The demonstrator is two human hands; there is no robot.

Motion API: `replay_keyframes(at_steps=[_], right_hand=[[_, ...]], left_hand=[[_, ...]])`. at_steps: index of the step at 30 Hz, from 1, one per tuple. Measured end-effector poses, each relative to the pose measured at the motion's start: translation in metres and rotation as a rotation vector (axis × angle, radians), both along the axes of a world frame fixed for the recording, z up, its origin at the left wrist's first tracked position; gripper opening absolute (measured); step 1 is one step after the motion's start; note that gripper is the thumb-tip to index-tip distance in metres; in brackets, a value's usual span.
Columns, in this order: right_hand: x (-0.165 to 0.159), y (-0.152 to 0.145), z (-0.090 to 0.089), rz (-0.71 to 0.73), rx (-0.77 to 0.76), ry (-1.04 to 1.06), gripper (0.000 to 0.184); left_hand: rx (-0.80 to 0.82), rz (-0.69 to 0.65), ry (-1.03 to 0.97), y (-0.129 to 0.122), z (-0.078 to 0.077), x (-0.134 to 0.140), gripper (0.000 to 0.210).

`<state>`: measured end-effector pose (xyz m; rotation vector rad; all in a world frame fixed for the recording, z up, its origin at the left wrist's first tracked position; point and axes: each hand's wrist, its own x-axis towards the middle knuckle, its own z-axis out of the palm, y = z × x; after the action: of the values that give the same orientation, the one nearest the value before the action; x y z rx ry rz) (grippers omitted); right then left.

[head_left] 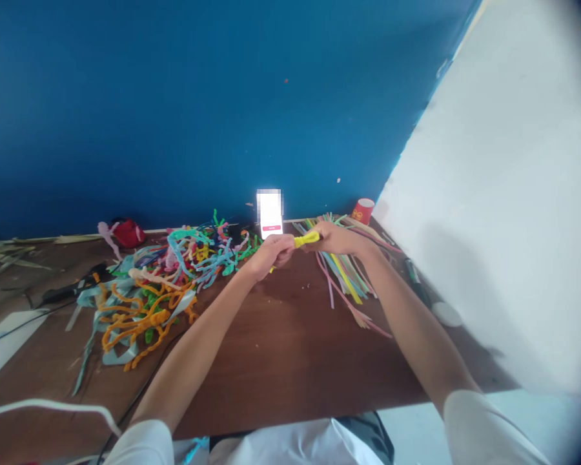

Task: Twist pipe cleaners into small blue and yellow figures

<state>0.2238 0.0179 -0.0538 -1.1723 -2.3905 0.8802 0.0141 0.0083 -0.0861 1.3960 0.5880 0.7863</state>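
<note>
Over the middle of the table, my two hands hold a yellow pipe cleaner (pixel 306 239) stretched between them, bent into a narrow loop. My left hand (pixel 274 253) is closed round one end, and a short yellow tip pokes out below its fingers. The fingers of my right hand (pixel 333 237) pinch the other end; their tips are partly hidden. Beneath and beyond my right hand lies a fan of loose pipe cleaners (pixel 346 274) in yellow, pink, green and pale colours. A phone (pixel 270 216) with a lit screen stands upright just behind my left hand.
Bent pipe cleaners in an orange bunch (pixel 148 316) and a multicoloured heap (pixel 198 252) cover the left of the brown table (pixel 271 361). A red pouch (pixel 128 233) and a black tool (pixel 68 290) lie there. At right stand a red paper cup (pixel 363 211) and a white wall (pixel 503 194).
</note>
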Motion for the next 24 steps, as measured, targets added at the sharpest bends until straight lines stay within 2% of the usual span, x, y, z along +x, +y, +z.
replay_keyframes(at_steps=[5, 8, 11, 13, 16, 19, 21, 24], right_hand=[[0.002, 0.002, 0.001, -0.123, 0.057, 0.088, 0.029], [-0.001, -0.004, 0.008, -0.13, 0.075, 0.129, 0.03], [-0.005, -0.015, 0.018, -0.096, 0.079, 0.121, 0.032], [-0.008, -0.023, 0.025, -0.015, 0.073, 0.071, 0.033], [-0.013, -0.03, 0.028, 0.078, 0.103, -0.022, 0.033], [-0.017, -0.028, 0.023, 0.127, 0.102, -0.07, 0.026], [-0.017, -0.022, 0.016, 0.149, 0.041, -0.064, 0.021], [-0.012, -0.011, 0.007, 0.101, -0.04, -0.017, 0.021]], left_hand=[[0.105, -0.081, 0.141, -0.004, 0.0, 0.0, 0.031], [0.18, -0.084, 0.265, -0.005, -0.001, 0.001, 0.028], [0.17, 0.019, 0.363, -0.003, -0.005, 0.005, 0.025], [0.152, 0.118, 0.374, -0.001, -0.007, 0.007, 0.024], [0.139, 0.232, 0.306, 0.002, -0.009, 0.008, 0.025], [0.049, 0.325, 0.15, 0.004, -0.01, 0.008, 0.027], [-0.002, 0.325, 0.043, 0.005, -0.009, 0.007, 0.027], [-0.017, 0.222, -0.028, 0.003, -0.006, 0.004, 0.028]])
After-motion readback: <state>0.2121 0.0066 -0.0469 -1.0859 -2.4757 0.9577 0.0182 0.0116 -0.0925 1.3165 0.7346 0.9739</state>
